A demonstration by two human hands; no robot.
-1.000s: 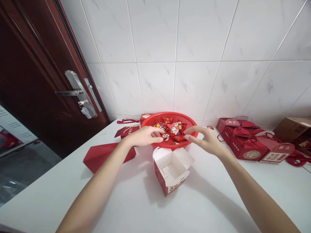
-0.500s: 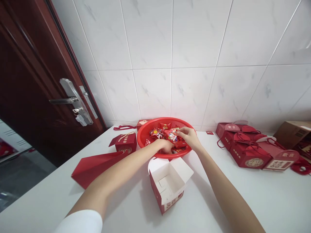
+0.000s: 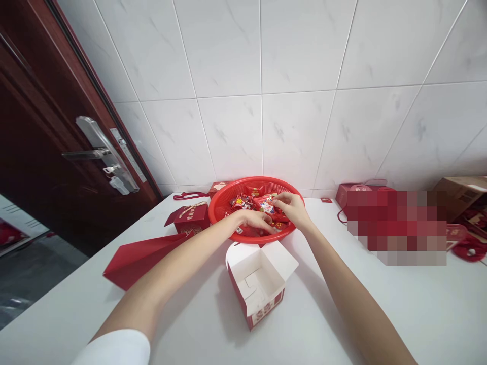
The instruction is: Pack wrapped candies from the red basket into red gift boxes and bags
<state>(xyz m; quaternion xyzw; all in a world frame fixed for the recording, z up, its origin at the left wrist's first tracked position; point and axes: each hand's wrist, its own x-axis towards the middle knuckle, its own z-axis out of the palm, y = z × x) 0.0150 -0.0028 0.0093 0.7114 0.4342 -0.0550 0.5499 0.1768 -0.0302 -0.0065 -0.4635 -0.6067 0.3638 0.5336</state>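
A red plastic basket [image 3: 217, 215] full of small wrapped candies [image 3: 242, 203] stands against the wall. My left hand [image 3: 258, 221] is inside its near side, fingers stretched over the candies, with the fingertips partly hidden among the wrappers. At the right side of the basket, my right hand [image 3: 291, 207] pinches the edge of a red candy packet [image 3: 265, 204] with a cartoon print. In front of the basket sits an open red gift box [image 3: 262, 291], its white inside bare and its flaps spread.
Left of the basket are a small red gift box [image 3: 192, 218] and a long red folded carton [image 3: 142, 258]. Several red gift boxes [image 3: 352, 195], partly pixelated, lie at the right, near a brown cardboard box [image 3: 462, 195]. A dark door [image 3: 57, 101] with a metal handle stands left.
My left hand has risen from deeper among the candies, and more of its fingers show. The right hand stays at the packet. The view has shifted slightly.
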